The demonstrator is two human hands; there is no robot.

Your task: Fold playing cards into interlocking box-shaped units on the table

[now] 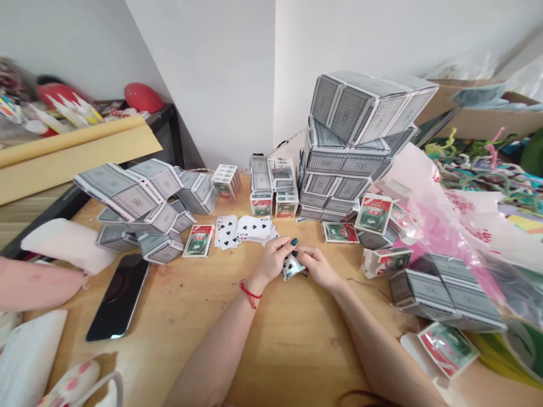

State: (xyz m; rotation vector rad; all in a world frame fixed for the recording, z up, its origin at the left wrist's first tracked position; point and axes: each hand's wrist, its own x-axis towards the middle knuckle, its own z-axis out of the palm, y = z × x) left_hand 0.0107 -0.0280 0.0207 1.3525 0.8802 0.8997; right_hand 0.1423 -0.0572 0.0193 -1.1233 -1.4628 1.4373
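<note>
Right now I see both hands together over the middle of the wooden table (305, 350). The left hand (276, 259), a red cord bracelet (249, 295) at its wrist, is closed with its fingers pinching a glossy bundle of cards (290, 267). The right hand (314, 264) pinches the same bundle from the other side, thumbs almost meeting above it. Black pips show between the hands; much of the bundle is hidden from me by the fingers.

Just beyond the left hand I have loose playing cards (254, 228) lying face up in overlapping piles, a three of spades uppermost on one. Beside them, farther left, a red-and-green card box (198, 241) lies flat. Behind the loose cards stand two short rows of packs (285, 195).

Farther out to the left, I make out a leaning heap of grey-backed blocks (159, 217), with a black phone (119, 297) lying near its foot. On the right rises a tall grey-patterned stack (335, 189), with several more boxes (374, 213) around its base. Beyond these I see pink plastic wrapping (445, 206), tangled fuzzy stems (492, 164) and a cardboard carton (487, 120).
</note>
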